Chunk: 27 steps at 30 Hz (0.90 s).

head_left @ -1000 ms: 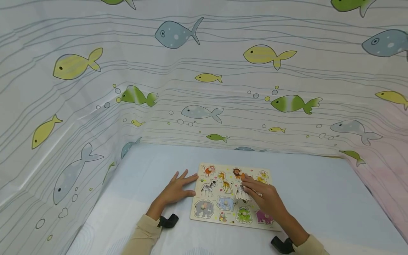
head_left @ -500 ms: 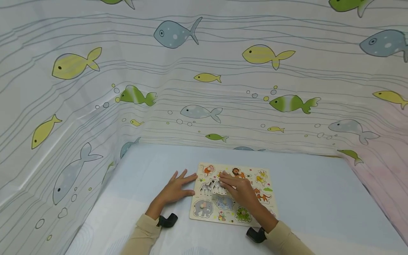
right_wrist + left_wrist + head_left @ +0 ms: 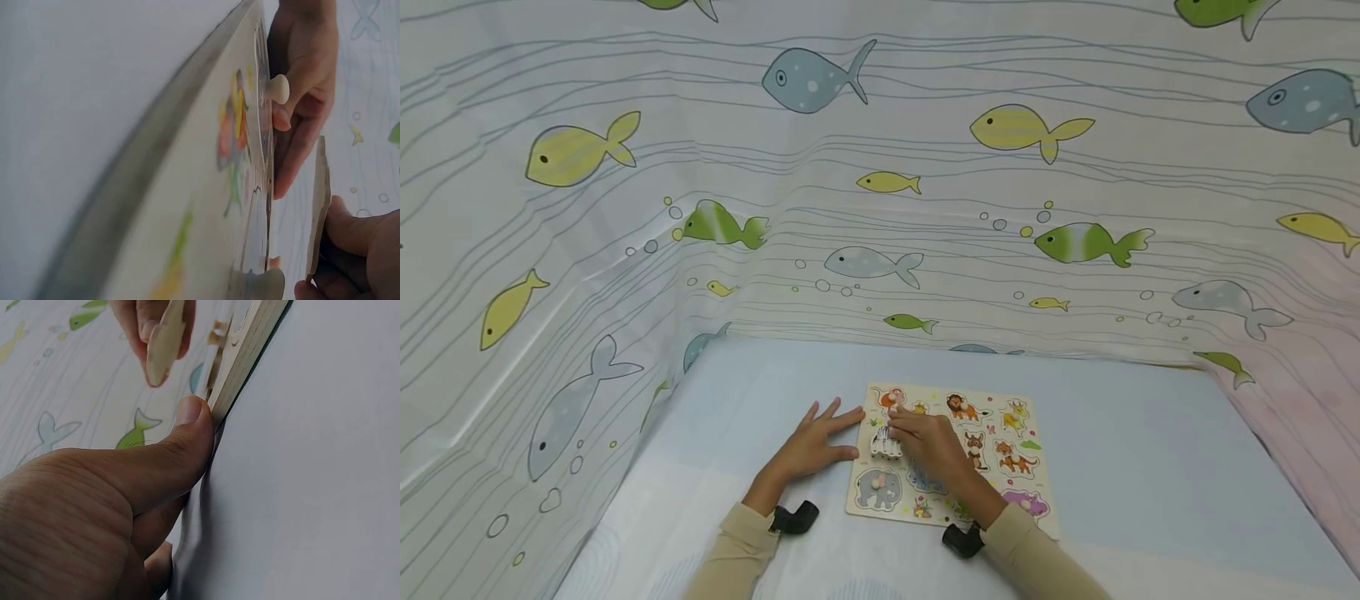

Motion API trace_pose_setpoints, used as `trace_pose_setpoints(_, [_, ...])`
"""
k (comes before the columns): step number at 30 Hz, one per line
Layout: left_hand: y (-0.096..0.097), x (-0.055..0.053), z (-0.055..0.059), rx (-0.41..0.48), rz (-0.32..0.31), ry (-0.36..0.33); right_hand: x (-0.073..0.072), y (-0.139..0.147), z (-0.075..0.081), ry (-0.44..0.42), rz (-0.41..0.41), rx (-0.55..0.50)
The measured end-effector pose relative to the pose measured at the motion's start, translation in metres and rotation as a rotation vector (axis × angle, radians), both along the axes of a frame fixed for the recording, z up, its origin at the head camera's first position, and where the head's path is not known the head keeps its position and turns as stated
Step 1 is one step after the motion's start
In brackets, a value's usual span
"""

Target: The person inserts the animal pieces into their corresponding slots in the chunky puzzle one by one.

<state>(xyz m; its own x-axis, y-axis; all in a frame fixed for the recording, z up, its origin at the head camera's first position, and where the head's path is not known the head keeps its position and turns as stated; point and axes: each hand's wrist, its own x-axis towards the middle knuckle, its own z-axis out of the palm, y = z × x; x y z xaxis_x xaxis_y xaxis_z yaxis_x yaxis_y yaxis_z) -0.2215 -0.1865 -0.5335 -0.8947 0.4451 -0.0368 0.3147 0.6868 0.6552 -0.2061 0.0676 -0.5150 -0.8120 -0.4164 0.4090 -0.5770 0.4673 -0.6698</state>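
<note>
A wooden animal peg puzzle board [image 3: 1037,483] lies on the light cloth. My right hand [image 3: 936,450] pinches a zebra puzzle piece [image 3: 886,446] over the left side of the board, above the elephant piece [image 3: 878,490]. In the left wrist view the raised piece [image 3: 165,347] shows edge-on, apart from the board; the right wrist view also shows a gap between piece [image 3: 319,206] and board. My left hand [image 3: 811,450] rests with spread fingers against the board's left edge, its thumb [image 3: 190,412] touching the side. My right hand and forearm hide part of the board's middle.
Other animal pieces sit in the board, among them a lion [image 3: 964,407], a tiger [image 3: 1015,458] and a purple hippo [image 3: 1026,502]. Black wrist cameras [image 3: 795,518] are on both wrists. A fish-patterned curtain [image 3: 880,225] surrounds the table at the back and sides.
My right hand has carried the zebra piece leftward across the board, from right of the giraffe to the left side. My left hand has stayed at the board's edge.
</note>
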Motion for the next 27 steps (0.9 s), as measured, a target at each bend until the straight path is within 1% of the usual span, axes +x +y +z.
trace_pose_setpoints(3, [0.000, 0.000, 0.000, 0.007, -0.005, -0.001, -0.003, -0.002, -0.005, 0.006, -0.007, 0.014])
trace_pose_setpoints(6, [0.001, 0.001, -0.001, 0.002, -0.012, 0.001, -0.004, -0.002, -0.009, 0.015, -0.031, 0.034])
trace_pose_setpoints(10, [0.003, 0.002, -0.002, 0.000, -0.012, 0.006, -0.005, -0.001, -0.013, -0.020, -0.052, 0.039])
trace_pose_setpoints(14, [0.003, 0.002, 0.000, -0.004, -0.005, 0.007, -0.006, -0.001, -0.017, -0.050, -0.039, 0.030])
trace_pose_setpoints(17, [0.002, 0.002, 0.001, -0.013, -0.002, 0.003, -0.008, -0.002, -0.019, -0.041, -0.029, 0.036])
trace_pose_setpoints(27, [0.001, 0.001, 0.004, -0.025, 0.007, 0.007, -0.009, -0.007, -0.022, 0.002, -0.033, 0.071])
